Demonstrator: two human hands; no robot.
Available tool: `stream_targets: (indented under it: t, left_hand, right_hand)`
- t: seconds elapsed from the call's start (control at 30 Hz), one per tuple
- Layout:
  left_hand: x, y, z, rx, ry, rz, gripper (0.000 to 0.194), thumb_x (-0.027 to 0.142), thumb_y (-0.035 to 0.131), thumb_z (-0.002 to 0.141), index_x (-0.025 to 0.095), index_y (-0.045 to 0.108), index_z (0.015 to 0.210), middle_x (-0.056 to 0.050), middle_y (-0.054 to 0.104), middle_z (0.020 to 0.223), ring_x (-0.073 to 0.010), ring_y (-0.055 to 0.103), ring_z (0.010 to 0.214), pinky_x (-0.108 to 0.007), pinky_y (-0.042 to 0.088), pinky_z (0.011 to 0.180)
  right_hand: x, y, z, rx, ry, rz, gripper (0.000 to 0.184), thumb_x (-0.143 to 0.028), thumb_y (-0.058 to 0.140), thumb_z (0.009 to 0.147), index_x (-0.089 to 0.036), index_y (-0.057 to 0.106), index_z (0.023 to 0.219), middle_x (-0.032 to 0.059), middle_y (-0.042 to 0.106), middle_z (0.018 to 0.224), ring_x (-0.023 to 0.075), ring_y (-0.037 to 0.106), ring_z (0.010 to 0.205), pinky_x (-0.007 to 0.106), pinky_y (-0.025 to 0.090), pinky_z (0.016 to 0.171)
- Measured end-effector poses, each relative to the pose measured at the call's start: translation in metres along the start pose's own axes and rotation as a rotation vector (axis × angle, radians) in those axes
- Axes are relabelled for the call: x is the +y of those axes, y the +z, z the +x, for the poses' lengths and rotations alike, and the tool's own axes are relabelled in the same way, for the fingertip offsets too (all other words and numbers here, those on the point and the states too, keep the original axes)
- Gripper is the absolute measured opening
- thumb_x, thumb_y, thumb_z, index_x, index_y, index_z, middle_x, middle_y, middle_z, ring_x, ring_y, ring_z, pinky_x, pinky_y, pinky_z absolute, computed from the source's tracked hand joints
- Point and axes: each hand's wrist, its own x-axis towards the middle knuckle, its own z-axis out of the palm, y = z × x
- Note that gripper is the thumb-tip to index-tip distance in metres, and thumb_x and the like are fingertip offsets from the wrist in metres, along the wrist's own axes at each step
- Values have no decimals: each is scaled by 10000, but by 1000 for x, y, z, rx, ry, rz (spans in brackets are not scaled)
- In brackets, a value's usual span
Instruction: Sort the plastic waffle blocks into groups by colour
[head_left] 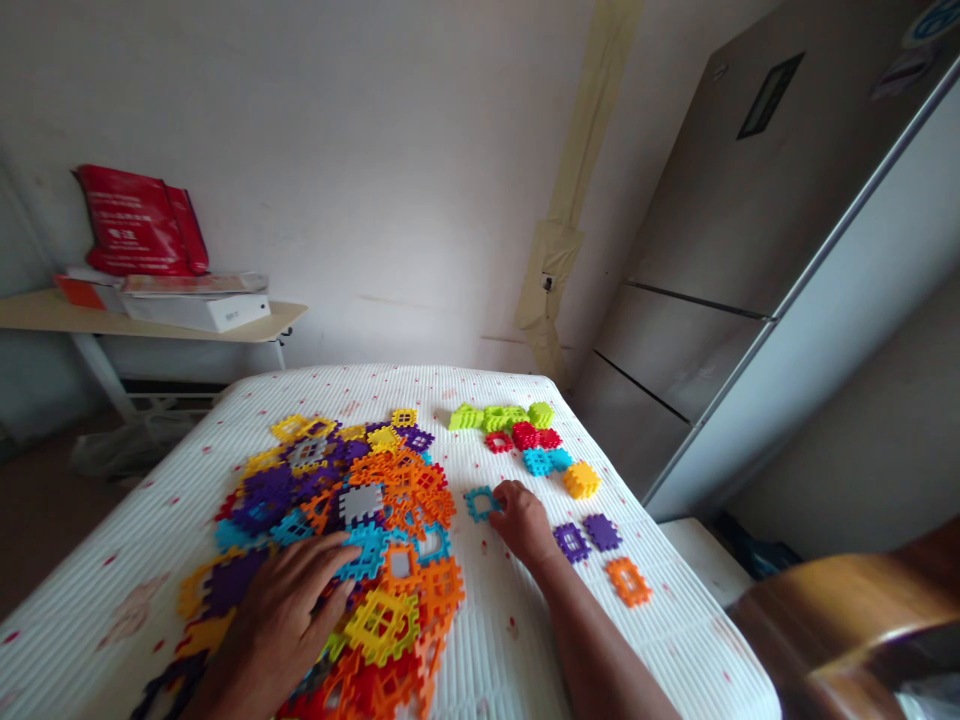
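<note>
A light-blue toothed square frame (478, 504) is pinched between the thumb and fingers of my right hand (523, 522), at the pile's right side. My left hand (289, 603) reaches over the heap of interlocking plastic tiles, its fingers apart. Its fingertips touch or almost touch a blue window tile (365, 552). Close to that hand lie a yellow window tile (382, 626), a grey solid tile (361, 503) and several orange tiles (439, 590). Part of the heap is hidden under my left hand and forearm.
Sorted groups stand at right: lime-green stacks (504, 418), red tiles (526, 435), blue tiles (538, 461), a yellow-orange stack (581, 480), purple tiles (572, 542) and an orange frame (628, 581). Beyond the white table cover (495, 620) are a fridge (697, 230) and a side desk (45, 312).
</note>
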Motion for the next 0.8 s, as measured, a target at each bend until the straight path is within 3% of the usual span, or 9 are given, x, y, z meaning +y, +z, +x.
stream_targets:
  t: [0.2, 0.43, 0.8]
  left_hand:
    - [-1, 2, -1, -12, 5, 6, 239, 318, 535, 823, 287, 624, 1043, -27, 693, 1056, -218, 621, 978, -359, 467, 865]
    - [-1, 0, 1, -2, 29, 13, 258, 309, 556, 808, 286, 612, 1058, -19, 697, 1035, -210, 629, 957, -347, 473, 841]
    - [1, -3, 4, 4, 55, 22, 247, 310, 567, 795, 279, 624, 1033, -18, 700, 1019, -204, 637, 938, -324, 487, 822]
  right_hand:
    - [-1, 1, -1, 25, 2, -5, 102, -196, 604, 761, -195, 601, 862, 21, 643, 833, 150, 587, 750, 224, 380, 662]
    - [-15, 5, -8, 22, 10, -152, 326, -369, 702, 705, -185, 578, 943, 73, 635, 942, 224, 587, 900, 282, 409, 737]
    - [-17, 7, -7, 11, 41, -163, 271, -253, 634, 722, -183, 582, 979, 87, 635, 985, 237, 580, 962, 295, 417, 791]
